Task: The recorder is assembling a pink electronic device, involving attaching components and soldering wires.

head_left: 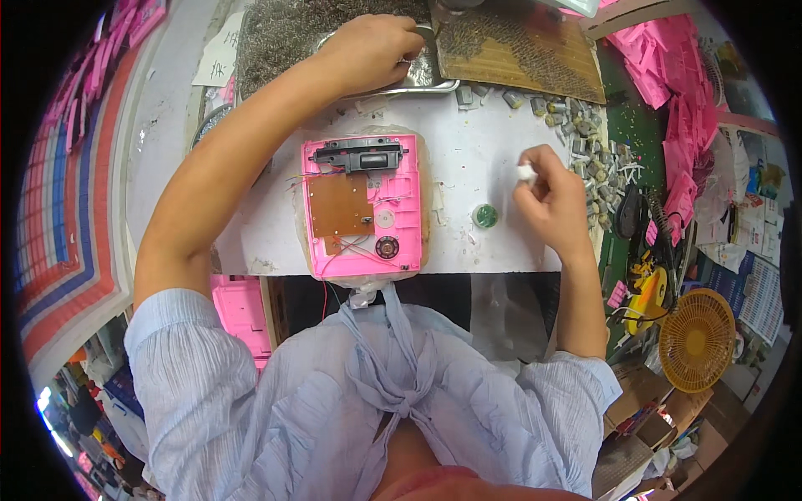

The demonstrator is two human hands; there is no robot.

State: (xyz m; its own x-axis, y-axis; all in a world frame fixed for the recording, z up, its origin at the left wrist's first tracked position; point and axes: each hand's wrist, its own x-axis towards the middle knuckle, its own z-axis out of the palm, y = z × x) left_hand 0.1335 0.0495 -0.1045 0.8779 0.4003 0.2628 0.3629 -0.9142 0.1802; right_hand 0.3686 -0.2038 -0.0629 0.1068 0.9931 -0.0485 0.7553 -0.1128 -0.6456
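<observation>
The fingertips of the left hand (372, 48) are hidden, curled down into a metal tray (434, 77) at the table's far edge, so whether they pinch one of the tiny parts heaped there cannot be told. The parts are too small and too many to count, and the top of the tray is cut off by the picture's upper edge. What the right hand (551, 200) holds is also hard to make out: a small white piece (525, 173), pinched between thumb and forefinger, its shape unclear. The left arm reaches straight forward across the table's left side, elbow bent near the near edge; the right forearm rises from the near right corner, the hand lifted with its other fingers loosely curled. One pink casing (362, 209) lies open at the middle of the white table (476, 142), touching the near edge, with one brown board (338, 205), one black block (359, 155) and one small round speaker (387, 247) inside it. One green round cap (484, 216) sits between the casing and the right hand. A scatter of grey components (585, 142) lies along the right edge, uncounted. One yellow fan (696, 340) stands below the table's right side.
</observation>
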